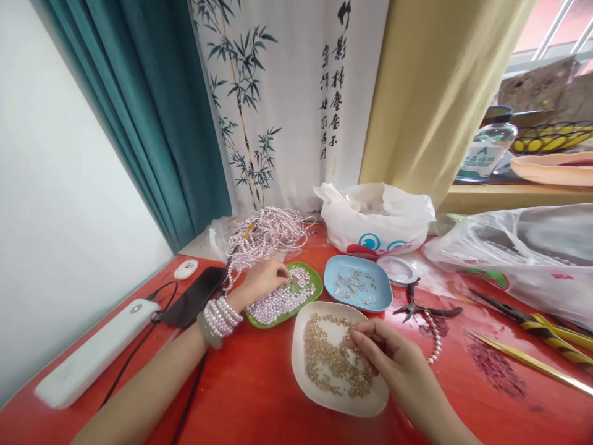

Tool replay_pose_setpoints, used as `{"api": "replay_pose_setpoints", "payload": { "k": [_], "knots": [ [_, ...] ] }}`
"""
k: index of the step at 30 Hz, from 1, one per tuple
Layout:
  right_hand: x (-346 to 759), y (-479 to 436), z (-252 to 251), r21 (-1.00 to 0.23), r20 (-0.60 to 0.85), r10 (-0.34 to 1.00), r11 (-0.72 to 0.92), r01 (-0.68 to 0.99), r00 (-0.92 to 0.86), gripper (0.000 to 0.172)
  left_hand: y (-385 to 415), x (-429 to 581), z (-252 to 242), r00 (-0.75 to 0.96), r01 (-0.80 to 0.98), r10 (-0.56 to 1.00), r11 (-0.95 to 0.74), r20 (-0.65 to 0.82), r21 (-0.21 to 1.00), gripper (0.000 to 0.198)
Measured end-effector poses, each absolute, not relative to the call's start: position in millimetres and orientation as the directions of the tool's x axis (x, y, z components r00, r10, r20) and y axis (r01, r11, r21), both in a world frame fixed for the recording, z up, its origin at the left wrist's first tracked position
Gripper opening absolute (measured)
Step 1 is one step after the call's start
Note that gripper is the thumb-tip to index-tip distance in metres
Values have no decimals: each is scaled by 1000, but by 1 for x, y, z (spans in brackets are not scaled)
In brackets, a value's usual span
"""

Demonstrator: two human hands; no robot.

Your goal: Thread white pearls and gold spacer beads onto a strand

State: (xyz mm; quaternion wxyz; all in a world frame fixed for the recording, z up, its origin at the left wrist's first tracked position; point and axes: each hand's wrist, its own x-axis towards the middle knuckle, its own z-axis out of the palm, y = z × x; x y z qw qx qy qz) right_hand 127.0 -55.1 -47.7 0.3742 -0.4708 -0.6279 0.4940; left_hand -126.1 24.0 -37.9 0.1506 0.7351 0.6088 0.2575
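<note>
My left hand (pixel 265 278), with several strands of pale pearl beads (pixel 222 321) round its wrist, reaches down into a green tray (pixel 265 324) of loose lilac-white pearl beads (pixel 273 307). Its fingertips are drawn together at the beads; what they pinch is hidden. Over the right side of a white tray (pixel 300 377) my right hand (pixel 391 352) has thumb and forefinger pressed together, on something too small to make out. Small gold beads (pixel 340 361) lie scattered in that white tray. Behind it, a blue tray (pixel 331 272) contains small metallic pieces (pixel 354 284).
Bundled pearl strands (pixel 273 232) lie behind the green tray. A white plastic bag (pixel 375 222) stands at the back. On the right are black pliers (pixel 412 306), a beaded loop (pixel 434 337), yellow-handled pliers (pixel 542 327) and gold tweezers (pixel 523 358). A phone (pixel 197 296) and white power bank (pixel 97 352) lie left.
</note>
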Motion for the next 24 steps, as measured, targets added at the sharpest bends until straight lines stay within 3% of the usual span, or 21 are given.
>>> {"api": "replay_pose_setpoints", "payload": {
  "k": [9, 11, 13, 14, 17, 24],
  "knots": [
    [127, -57, -45, -971, 31, 963, 92, 220, -268, 25, 19, -114, -27, 97, 685, 974, -216, 206, 696, 6],
    [127, -57, -43, -976, 43, 968, 94, 198, -247, 25, 12, -102, -21, 124, 560, 977, -213, 173, 801, 10],
    [127, -58, -40, -980, 41, 971, 86, 181, -237, 24, 2, -87, -18, 170, 198, 983, -98, 64, 975, 14],
    [127, -58, -39, -982, 33, 971, 75, 171, -235, 24, -4, -79, -18, 207, 57, 978, -5, -7, 998, 16],
    [126, -60, -36, -992, -9, 969, 24, 127, -248, 21, -19, -60, -20, 291, -173, 947, 189, -133, 967, 18],
    [122, -62, -29, -994, -110, 957, -100, 51, -269, 19, -31, -43, -27, 336, -198, 923, 262, -186, 945, 21]
  ]
}}
